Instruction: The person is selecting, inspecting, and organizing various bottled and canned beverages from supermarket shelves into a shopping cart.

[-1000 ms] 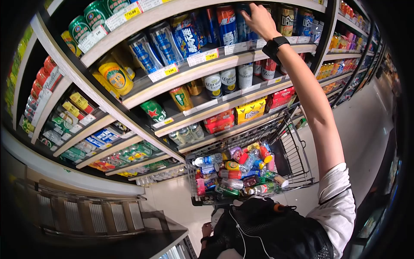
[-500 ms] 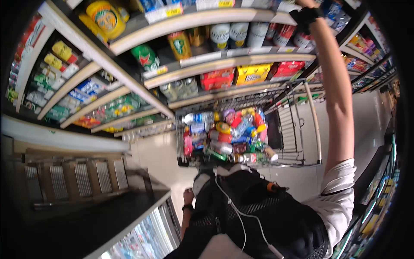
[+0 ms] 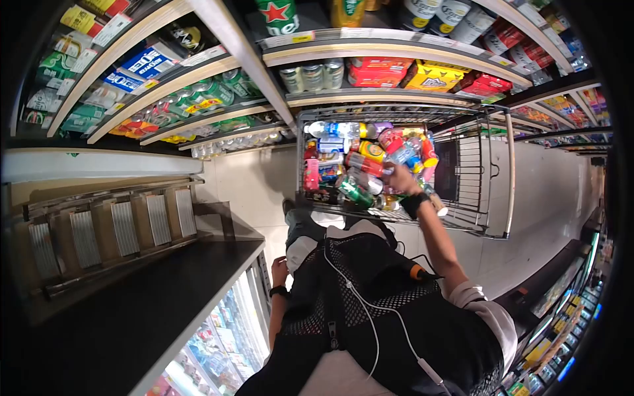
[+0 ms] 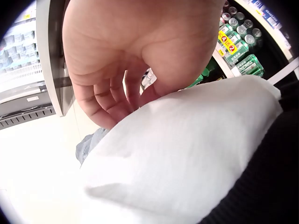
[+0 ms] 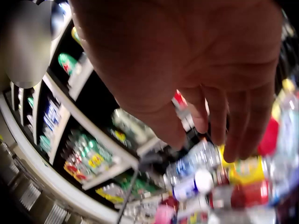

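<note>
My right hand [image 3: 399, 179] hangs over the shopping cart [image 3: 510, 175], low above a heap of bottles and cans. In the right wrist view its fingers [image 5: 215, 116] point loosely down with nothing between them. Close below are a yellow-labelled bottle [image 5: 247, 170], a red-labelled bottle [image 5: 240, 193] and a clear bottle with a white cap [image 5: 191, 184]. My left hand [image 3: 279, 269] hangs at my side, fingers loosely bent. White cloth [image 4: 182, 144] hides its fingertips in the left wrist view; no held thing shows there.
Shelves of drink cans and multipacks rise behind the cart, with a yellow multipack [image 3: 434, 77] and a red one [image 3: 378, 71] on a low shelf. A metal-runged rack [image 3: 122, 228] lies at the left, beside a lit cooler [image 3: 218, 336]. A white cable [image 3: 376, 294] hangs over my black vest.
My right hand has come down from the upper can shelf to the heap in the cart. The head view has tilted downward. My left hand stays low at my side.
</note>
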The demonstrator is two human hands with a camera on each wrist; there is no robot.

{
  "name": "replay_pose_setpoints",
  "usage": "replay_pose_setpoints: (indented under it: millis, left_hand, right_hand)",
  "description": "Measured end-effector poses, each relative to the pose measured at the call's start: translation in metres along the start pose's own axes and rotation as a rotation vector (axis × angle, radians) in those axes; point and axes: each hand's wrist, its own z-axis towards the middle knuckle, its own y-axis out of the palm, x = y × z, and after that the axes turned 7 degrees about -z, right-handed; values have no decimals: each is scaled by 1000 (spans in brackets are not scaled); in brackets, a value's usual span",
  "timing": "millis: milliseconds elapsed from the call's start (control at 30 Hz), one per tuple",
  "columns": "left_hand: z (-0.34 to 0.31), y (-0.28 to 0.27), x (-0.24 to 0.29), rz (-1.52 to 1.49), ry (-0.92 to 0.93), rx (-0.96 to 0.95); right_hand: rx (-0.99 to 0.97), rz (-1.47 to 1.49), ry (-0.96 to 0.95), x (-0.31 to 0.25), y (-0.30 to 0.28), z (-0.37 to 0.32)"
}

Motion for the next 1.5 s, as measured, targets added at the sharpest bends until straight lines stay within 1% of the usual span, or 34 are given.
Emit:
replay_pose_setpoints:
  millis: [33,100,133,167,233,267,300,333,367,400,433,500,533,567,633,667,700,733,767,800,833,867,900,933,967,1033,1067,1233,1333,1433,1500]
  left_hand:
    - [6,-17,1,89,29,0]
    - [2,-50,15,108,67,3]
    - [10,-68,16,72,83,-8]
    - [16,-92,17,186,92,3]
    - [52,-137,-14,154,197,7]
    - [72,-161,-23,162,172,-25]
    - [76,-173,-16,-93,-11,-34]
    - [78,-187,3,-122,-55,-38]
    - [78,-196,19,-150,-100,-41]
    - [78,-202,21,-180,-87,6]
    - [84,-208,29,-142,-85,-28]
    - [93,-211,40,-195,-5,-51]
    - [99,-213,43,-155,15,-89]
    - [104,-213,45,-162,71,-106]
    - [114,-214,36,-6,224,-136]
    - [121,-214,33,-2,233,-144]
    - [125,-211,36,-12,201,-186]
    - [131,-221,25,-20,162,-215]
    - [138,-230,16,-15,163,-209]
    - [164,-244,-13,-110,74,-226]
    - [178,-253,-27,-204,-15,-243]
    - [179,-256,-33,-209,-14,-231]
    - [178,-258,-37,-204,-13,-176]
    - [176,-260,-42,-199,-13,-121]
    - [171,-257,-48,-205,-15,-110]
    - [151,-248,-44,28,208,-19]
    - [150,-245,-44,64,242,-12]
    - [156,-228,-32,28,232,-69]
    - [160,-220,-18,29,228,-103]
    - [144,-207,11,37,214,-114]
    - [137,-213,27,43,196,-132]
  right_hand:
    - [-100,-14,6,17,45,0]
    - [-138,-4,90,-3,88,-16]
    - [-135,37,158,-15,103,-21]
    - [-133,79,226,-28,118,-26]
    - [-49,61,198,-30,159,-39]
    - [-52,-87,285,-47,164,-45]
    - [-55,-235,372,-61,168,-51]
    - [-7,-353,362,-63,173,-53]
    - [45,-391,384,-63,176,-57]
    - [49,-413,392,-59,180,-55]
    - [56,-423,417,-62,182,-56]
    - [37,-372,502,-66,176,-61]
    - [15,-365,548,-68,175,-56]
    - [40,-350,576,-72,174,-61]
    - [28,-458,557,-65,184,-63]
    - [171,-548,554,-58,195,-65]
    - [181,-544,560,-52,190,-63]
    - [138,-508,559,-49,186,-62]
    - [95,-472,558,-47,185,-62]
    - [136,-478,552,-49,183,-66]
    - [145,-486,556,-47,186,-71]
    - [183,-509,548,-43,189,-73]
    - [222,-532,541,-39,193,-74]
    - [189,-540,572,-34,196,-72]
    - [183,-542,560,-34,195,-73]
    - [148,-551,587,-33,193,-78]
    - [109,-554,595,-28,193,-80]
    - [5,-515,640,-32,181,-85]
    - [-161,-489,724,-30,176,-83]
    - [-214,-518,749,-25,165,-83]
    - [-179,-521,728,-18,167,-83]
